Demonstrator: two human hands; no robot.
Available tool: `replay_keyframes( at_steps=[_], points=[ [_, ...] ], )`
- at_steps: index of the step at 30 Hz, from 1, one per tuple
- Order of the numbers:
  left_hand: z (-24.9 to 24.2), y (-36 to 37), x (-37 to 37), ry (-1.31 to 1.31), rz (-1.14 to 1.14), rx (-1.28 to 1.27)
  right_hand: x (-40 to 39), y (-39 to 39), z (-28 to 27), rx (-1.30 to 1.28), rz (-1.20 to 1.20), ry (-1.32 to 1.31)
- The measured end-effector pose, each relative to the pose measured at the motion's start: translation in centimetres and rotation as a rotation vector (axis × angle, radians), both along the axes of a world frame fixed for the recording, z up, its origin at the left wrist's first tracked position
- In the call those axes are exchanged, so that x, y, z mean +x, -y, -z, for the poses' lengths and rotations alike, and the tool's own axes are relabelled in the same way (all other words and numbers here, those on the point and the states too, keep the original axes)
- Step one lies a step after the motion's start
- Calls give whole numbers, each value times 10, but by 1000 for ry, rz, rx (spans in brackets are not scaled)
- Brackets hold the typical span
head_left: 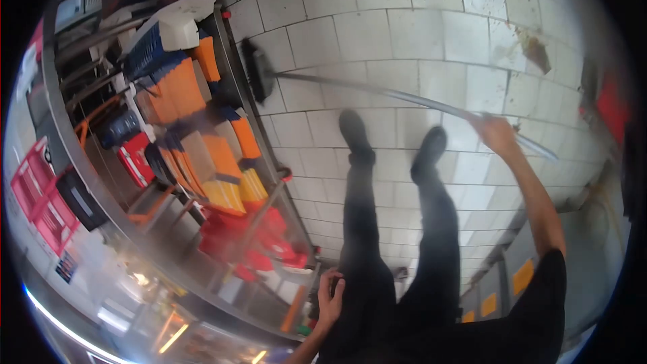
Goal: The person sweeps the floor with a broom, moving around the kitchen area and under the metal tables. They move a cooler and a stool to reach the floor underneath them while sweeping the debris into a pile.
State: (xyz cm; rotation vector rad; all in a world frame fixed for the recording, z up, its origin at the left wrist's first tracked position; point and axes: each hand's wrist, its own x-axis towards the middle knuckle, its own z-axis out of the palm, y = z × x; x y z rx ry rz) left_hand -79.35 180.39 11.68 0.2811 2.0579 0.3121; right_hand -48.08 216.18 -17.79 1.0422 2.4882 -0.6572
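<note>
My right hand (495, 133) is closed round the grey metal handle (404, 96) of a broom, near the handle's upper end. The handle slants across the tiled floor to the dark broom head (257, 71), which lies on the floor beside the shelving at the left. Low in the view, my left hand (329, 296) hangs by my left thigh with its fingers curled. Whether anything is in it cannot be made out.
A metal rack (232, 71) on the left holds orange, white and yellow cartons and red bags (249, 239). Brown debris (534, 50) lies on the tiles (377, 34). Grey cabinets (502, 283) with orange labels stand at the lower right.
</note>
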Motion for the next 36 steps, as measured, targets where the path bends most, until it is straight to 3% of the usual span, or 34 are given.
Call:
replay_keyframes(
  at_steps=[1,3,5,6,9,11,14,15,18,20,23,27,31,33,36],
  points=[
    [1,4,-14,26,-49,-24,-56,1,26,-158,36,9],
    [-2,-3,-43,67,-60,-69,-152,24,103,-150,31,-235],
    [-4,-16,-63,67,-100,-71,-265,52,173,-141,30,-238],
    [-2,-16,-77,64,-88,-88,-312,67,189,-41,140,-462],
    [-1,-24,-115,-12,-128,-193,-451,88,233,-197,348,-509],
    [7,-33,-131,-24,-82,-203,-492,100,246,-166,425,-542],
    [7,-42,-146,4,-60,-217,-453,112,221,-329,466,-397],
    [8,-41,-151,16,-41,-223,-436,133,236,-277,450,-429],
    [9,-39,-159,60,-38,-183,-328,146,182,-219,477,-320],
    [6,-44,-161,86,10,-232,-243,150,154,-296,401,-78],
    [9,-27,-163,128,-16,-182,-95,173,91,-207,542,-42],
    [11,-10,-165,149,1,-148,50,182,-72,-126,563,12],
    [20,2,-169,162,-15,-89,103,163,-184,-134,588,76],
    [21,3,-168,186,-38,-82,105,153,-201,-122,610,48],
    [18,-1,-166,179,-25,-99,66,127,-192,-3,437,42]
  ],
)
